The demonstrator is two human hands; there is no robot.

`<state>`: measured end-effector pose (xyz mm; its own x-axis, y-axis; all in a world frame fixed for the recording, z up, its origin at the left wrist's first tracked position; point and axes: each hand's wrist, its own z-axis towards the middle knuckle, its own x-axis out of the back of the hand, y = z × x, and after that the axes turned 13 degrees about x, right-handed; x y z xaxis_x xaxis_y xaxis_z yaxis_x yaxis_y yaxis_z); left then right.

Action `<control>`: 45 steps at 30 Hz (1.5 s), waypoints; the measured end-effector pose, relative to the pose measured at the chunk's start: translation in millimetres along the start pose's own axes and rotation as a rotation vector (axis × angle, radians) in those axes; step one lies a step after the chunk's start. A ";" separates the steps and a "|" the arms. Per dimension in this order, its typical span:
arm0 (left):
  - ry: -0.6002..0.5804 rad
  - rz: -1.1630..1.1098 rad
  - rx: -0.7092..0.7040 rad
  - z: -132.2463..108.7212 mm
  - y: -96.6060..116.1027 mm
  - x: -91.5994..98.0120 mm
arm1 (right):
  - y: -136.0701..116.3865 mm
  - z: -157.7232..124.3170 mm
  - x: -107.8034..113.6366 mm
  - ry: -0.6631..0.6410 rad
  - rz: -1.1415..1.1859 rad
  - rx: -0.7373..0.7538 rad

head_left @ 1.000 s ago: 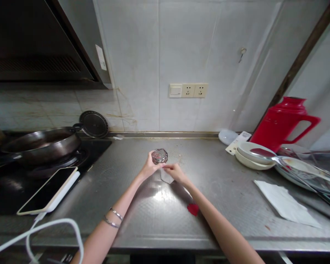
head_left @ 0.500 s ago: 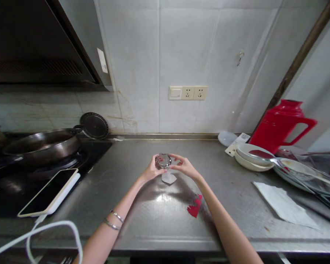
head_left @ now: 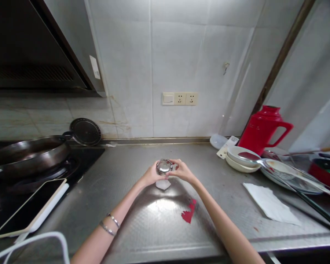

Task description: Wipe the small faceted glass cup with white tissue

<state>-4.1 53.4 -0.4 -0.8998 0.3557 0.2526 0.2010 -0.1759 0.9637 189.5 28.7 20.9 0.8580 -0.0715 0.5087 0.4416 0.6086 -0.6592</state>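
Observation:
Both my hands hold a small, round, clear glass dish (head_left: 164,167) with faceted sides, just above the metal counter. My left hand (head_left: 151,173) is closed on its left side, thumb towards me. On the right side, the fingertips and thumb of my right hand (head_left: 183,171) press against it. Something dark red shows at my right fingers, too small to make out. A pale, angular flat piece (head_left: 163,184) lies just below the glass dish. Nearer to me is a torn red scrap (head_left: 188,211). Two silver bracelets circle my left forearm.
To the left are a phone (head_left: 30,207) with a white cable and a pan (head_left: 30,156) on the stove. At right stand a red thermos jug (head_left: 260,130), stacked bowls (head_left: 242,164) and plates with utensils. A white paper towel (head_left: 269,203) lies before them.
The view has shifted, so the counter things sit lower and further left. The glass dish has turned slightly between my hands, and its round face shows more. Both hands keep their hold.

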 end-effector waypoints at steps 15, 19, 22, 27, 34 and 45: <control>-0.207 0.220 -0.170 83.4 39.8 -152.5 | 48.8 -78.7 143.7 0.232 -0.177 -0.249; -0.264 0.282 -0.174 98.3 36.4 -197.9 | 54.6 -102.8 172.9 0.269 -0.143 -0.320; -0.300 0.320 -0.167 104.6 32.5 -221.9 | 56.9 -117.5 186.3 0.298 -0.117 -0.355; -0.341 0.409 -0.169 108.8 28.9 -242.1 | 65.5 -135.3 196.3 0.300 -0.077 -0.406; -0.343 0.449 -0.145 112.2 22.0 -250.6 | 82.9 -145.7 200.4 0.200 -0.070 -0.415; -0.323 0.518 -0.167 112.5 17.8 -252.8 | 83.0 -145.5 202.5 0.101 -0.131 -0.394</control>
<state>270.5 63.6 -37.3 -0.5343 0.4402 0.7217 0.4927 -0.5315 0.6890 438.1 -50.3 -11.4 0.8004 -0.2175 0.5586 0.5986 0.2420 -0.7636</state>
